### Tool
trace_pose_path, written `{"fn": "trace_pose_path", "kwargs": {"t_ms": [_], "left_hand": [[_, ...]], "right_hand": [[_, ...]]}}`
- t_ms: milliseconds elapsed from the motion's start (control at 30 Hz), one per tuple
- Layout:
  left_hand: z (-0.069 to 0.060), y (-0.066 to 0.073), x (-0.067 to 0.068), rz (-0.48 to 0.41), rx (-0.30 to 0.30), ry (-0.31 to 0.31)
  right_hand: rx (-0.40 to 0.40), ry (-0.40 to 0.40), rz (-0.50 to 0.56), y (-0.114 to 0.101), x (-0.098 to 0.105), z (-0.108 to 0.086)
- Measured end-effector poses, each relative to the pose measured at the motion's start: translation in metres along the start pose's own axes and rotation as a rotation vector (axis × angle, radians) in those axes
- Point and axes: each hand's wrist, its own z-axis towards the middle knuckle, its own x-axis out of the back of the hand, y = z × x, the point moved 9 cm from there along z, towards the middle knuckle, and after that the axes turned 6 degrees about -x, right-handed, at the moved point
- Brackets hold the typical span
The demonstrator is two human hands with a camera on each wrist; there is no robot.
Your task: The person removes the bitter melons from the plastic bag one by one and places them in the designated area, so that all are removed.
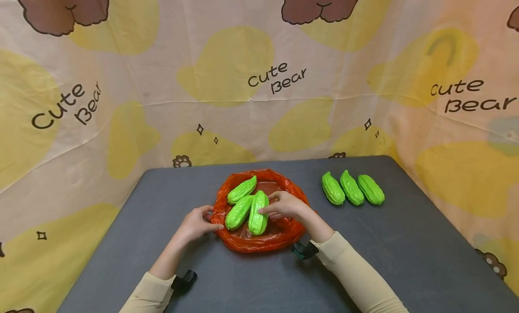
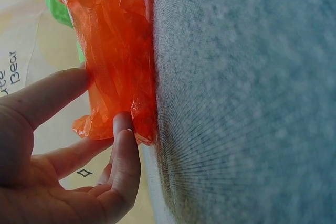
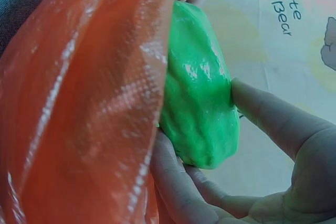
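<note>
Gourd [image 1: 255,220], glossy green, ridged, right fingers [image 3: 178,182] pinching it, left fingers [image 2: 125,169] gripping red bag [image 1: 259,247]

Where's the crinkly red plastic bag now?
In the head view, the bag sits centrally on the grey table, left of three bumpy green gourds, the left hand at its rim.

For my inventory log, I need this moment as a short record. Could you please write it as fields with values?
Bag: red, open at the top, on the table
Left grip: holds the bag's left rim
Right grip: pinches a green gourd within the bag's mouth
Two more gourds: inside the bag
Three gourds: on the table, in a row right of the bag
Cloth: behind the table, printed "Cute Bear"
</note>
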Motion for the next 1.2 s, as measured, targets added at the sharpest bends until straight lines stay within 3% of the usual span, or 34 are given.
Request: {"fn": "trace_pose_path", "kwargs": {"t_ms": [500,1200], "left_hand": [[0.0,0.0,0.0,0.003,0.003,-0.003],[0.001,0.0,-0.001,-0.012,0.001,-0.015]], "right_hand": [[0.047,-0.004,0.019,-0.008,0.012,-0.008],[0.047,0.014,0.002,-0.004,0.036,-0.023]]}}
